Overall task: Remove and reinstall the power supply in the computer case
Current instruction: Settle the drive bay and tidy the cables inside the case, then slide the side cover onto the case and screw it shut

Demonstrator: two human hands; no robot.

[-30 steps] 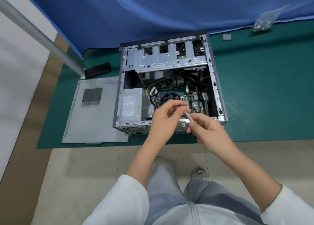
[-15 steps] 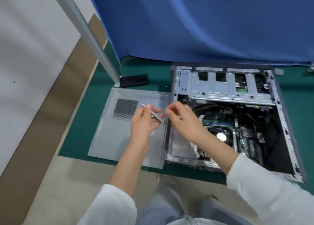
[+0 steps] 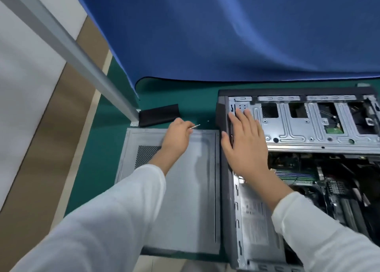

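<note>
Power supply (image 3: 255, 226): seated in near-left corner of open computer case (image 3: 304, 140), below right hand (image 3: 244, 146). Right hand: fingers straight, flat on case's left edge. Left hand (image 3: 176, 136): pinches 1 thin metal tool (image 3: 195, 126), tip pointing right, over detached side panel (image 3: 185, 189) on green mat (image 3: 102, 148).

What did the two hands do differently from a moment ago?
The hands came apart. The left hand kept the thin metal tool and reached out past the far edge of the side panel. The right hand let go and now lies flat on the computer case. Case and panel stayed put.
</note>
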